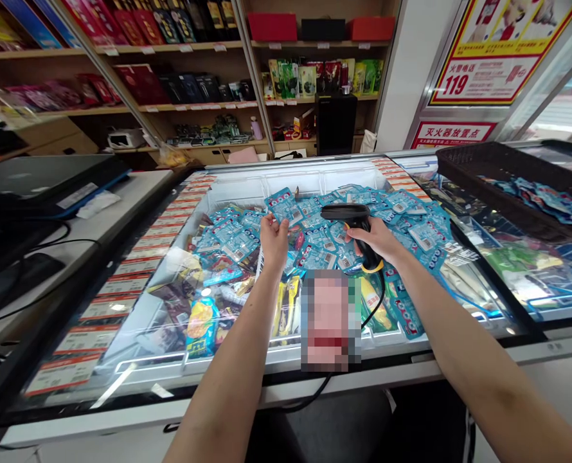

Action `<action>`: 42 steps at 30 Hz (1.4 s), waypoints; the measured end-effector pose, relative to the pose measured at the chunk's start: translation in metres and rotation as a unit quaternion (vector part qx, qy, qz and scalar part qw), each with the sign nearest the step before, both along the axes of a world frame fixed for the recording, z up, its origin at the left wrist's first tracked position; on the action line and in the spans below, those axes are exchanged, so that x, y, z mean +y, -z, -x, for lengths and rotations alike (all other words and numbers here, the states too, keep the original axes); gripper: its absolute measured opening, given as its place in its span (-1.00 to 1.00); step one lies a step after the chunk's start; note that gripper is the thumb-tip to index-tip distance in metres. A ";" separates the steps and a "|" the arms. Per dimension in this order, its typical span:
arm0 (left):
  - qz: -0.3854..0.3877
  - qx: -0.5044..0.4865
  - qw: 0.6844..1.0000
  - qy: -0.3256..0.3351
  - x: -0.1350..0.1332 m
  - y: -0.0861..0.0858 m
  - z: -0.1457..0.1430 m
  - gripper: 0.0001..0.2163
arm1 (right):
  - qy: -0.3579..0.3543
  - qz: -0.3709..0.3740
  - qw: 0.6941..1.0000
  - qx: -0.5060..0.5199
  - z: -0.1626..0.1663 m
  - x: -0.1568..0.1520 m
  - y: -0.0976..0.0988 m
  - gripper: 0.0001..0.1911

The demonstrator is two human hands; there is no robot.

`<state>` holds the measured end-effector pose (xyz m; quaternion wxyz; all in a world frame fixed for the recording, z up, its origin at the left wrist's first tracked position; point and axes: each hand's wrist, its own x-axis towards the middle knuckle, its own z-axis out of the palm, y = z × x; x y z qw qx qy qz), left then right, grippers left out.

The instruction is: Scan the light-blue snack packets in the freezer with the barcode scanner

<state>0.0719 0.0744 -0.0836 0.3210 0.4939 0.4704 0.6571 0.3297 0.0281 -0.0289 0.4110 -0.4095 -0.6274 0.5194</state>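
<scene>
My right hand [376, 239] is closed round the handle of a black barcode scanner [351, 216], its head pointing left over a chest freezer [315, 170]. Its black cable [370, 315] runs down toward me. My left hand [273, 241] pinches a light-blue ice-cream packet [281, 204] at the top of a heap of the same blue packets [402, 209] that fills the open freezer bay. Both hands hover over the heap, a short gap apart.
Yellow and mixed packets [202, 325] lie lower left under the freezer glass [136, 283], edged by price labels. A black basket [508, 177] with blue packets sits on the right freezer. A counter with a black device [40, 180] and cables is left. Shelves of goods stand behind.
</scene>
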 end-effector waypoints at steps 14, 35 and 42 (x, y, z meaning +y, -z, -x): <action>0.005 -0.018 1.000 0.019 -0.001 0.000 0.000 -0.67 | 0.006 0.027 0.997 0.069 0.023 0.019 0.001 -0.64; 0.015 -0.056 0.998 0.017 -0.003 -0.006 0.002 -0.67 | -0.044 0.008 0.999 0.009 0.024 0.015 0.000 -0.68; 0.020 -0.049 0.998 0.017 -0.004 -0.007 0.000 -0.68 | -0.020 -0.041 0.995 -0.088 0.018 0.010 -0.002 -0.77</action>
